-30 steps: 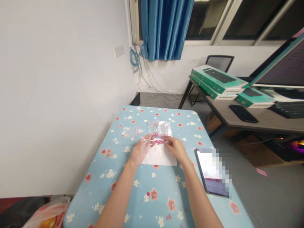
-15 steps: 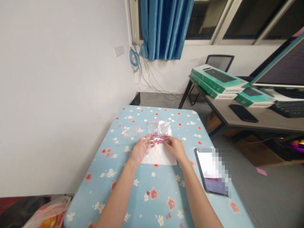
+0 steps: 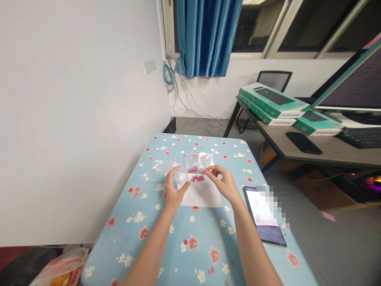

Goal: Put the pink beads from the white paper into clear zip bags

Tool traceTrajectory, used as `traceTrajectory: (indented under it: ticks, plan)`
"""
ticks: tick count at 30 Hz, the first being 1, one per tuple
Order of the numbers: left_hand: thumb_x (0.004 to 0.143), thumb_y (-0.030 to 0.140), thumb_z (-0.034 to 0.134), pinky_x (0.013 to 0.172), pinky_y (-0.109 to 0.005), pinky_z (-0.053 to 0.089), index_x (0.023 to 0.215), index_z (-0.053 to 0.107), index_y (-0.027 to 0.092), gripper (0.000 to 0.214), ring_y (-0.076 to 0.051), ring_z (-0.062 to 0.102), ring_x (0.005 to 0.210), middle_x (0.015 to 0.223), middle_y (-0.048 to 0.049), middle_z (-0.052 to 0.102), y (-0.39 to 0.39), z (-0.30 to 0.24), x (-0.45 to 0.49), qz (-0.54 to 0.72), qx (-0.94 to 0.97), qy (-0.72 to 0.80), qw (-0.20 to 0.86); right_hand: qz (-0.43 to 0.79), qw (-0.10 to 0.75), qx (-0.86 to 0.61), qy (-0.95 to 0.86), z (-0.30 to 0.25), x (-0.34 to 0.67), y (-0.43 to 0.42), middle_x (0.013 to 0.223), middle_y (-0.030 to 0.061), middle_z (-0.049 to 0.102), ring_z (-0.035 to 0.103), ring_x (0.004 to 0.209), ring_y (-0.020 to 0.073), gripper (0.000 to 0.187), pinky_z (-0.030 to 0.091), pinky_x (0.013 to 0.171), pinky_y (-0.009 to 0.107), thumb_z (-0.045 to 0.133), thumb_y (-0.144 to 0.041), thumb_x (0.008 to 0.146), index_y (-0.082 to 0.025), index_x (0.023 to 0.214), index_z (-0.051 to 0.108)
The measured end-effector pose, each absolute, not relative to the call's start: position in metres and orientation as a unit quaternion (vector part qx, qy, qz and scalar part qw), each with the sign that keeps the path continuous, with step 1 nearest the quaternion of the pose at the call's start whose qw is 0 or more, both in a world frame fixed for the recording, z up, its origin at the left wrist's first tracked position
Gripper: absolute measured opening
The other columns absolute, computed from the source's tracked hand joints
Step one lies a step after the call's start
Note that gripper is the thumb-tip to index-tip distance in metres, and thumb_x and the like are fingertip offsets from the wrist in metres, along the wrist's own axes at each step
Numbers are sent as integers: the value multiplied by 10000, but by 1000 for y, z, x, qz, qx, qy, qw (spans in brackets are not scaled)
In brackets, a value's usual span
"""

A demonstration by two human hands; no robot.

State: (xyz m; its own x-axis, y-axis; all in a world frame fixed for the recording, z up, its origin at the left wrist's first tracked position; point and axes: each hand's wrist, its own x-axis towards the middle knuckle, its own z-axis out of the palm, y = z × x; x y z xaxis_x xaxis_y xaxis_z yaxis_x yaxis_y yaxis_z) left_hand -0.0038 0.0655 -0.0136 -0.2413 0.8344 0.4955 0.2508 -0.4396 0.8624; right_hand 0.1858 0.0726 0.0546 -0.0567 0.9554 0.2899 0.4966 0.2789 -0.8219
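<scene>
A small heap of pink beads (image 3: 197, 178) lies on a white sheet (image 3: 202, 195) on the flowered blue table (image 3: 178, 242). Just behind it a clear plastic bag (image 3: 200, 159) holds more pink beads. My left hand (image 3: 174, 190) hovers at the sheet's left edge, lifted off it, fingers and thumb apart, holding nothing. My right hand (image 3: 224, 183) is raised to the right of the beads, with thumb and fingertips pinched together above them. What they pinch is too small to see. A second, empty clear bag (image 3: 162, 166) lies to the left.
A lit tablet (image 3: 264, 216) lies near the table's right edge. A desk (image 3: 297, 153) to the right carries green keyboard boxes (image 3: 269, 103), a black phone (image 3: 303, 142), a keyboard and a monitor. White wall on the left; blue curtain, cables and a chair behind.
Both hands have lifted off the beads and drawn apart. The left hand has opened; the right now pinches above the heap. The beads lie in a tighter clump.
</scene>
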Motion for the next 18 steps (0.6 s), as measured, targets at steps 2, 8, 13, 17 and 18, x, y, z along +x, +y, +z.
traceTrajectory:
  ticks: [2,8,13,17,18]
  plan:
    - [720,394,713,1022,-449,377,1230,488,220,584,-249,506,1176,1226,-113,566,62,-11,-4,594,620,492,146,282,436,-517,-681,59,182,70,721,20,617,517,665,144,219,411,644,260,551,-380,841,-187,823,652]
    - [725,369,711,995,-456,399,1259,459,245,604,-261,509,1174,1242,-114,562,58,-9,2,560,668,481,99,283,420,-476,-719,66,166,64,726,16,609,527,682,147,188,419,666,270,567,-354,838,-197,893,655]
    - [687,384,735,995,-455,386,1174,545,262,537,-284,517,1159,1215,-102,593,58,-7,4,552,661,490,131,268,396,-462,-747,67,158,62,752,19,626,541,695,148,163,420,711,292,552,-328,846,-198,874,646]
    - [705,379,719,972,-440,392,1180,548,258,519,-279,527,1131,1199,-98,600,58,-9,4,543,673,494,95,266,388,-461,-752,62,157,63,767,20,631,540,700,148,157,415,734,296,549,-324,850,-200,872,642]
    - [711,376,714,968,-436,392,1189,541,257,523,-276,530,1122,1194,-98,601,59,-9,4,539,677,494,82,266,387,-461,-753,61,157,63,762,19,630,537,698,147,153,413,736,295,551,-320,850,-199,869,642]
